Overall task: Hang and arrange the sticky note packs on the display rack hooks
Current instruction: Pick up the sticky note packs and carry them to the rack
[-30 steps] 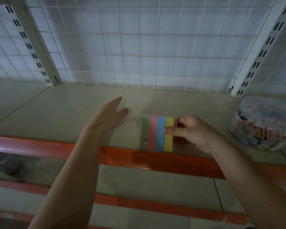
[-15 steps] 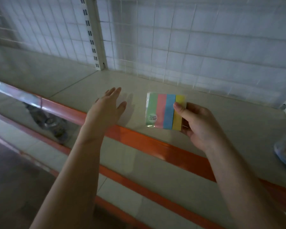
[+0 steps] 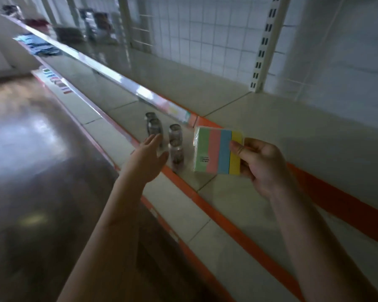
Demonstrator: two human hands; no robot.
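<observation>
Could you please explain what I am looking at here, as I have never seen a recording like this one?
There is no machine: a camera worn on a person's head looks forward and down at their two bare hands in a shop aisle. The right hand pinches a clear-wrapped sticky note pack with green, pink, blue and yellow stripes by its yellow edge. The left hand is open and holds nothing. Beyond it, several small clear jars stand on a lower cream shelf with an orange edge. Behind the upper shelf is a white wire grid panel. The pack hangs on no hook yet.

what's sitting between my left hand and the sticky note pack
In the head view, small clear jars on the lower shelf show between the open left hand and the sticky note pack.
</observation>
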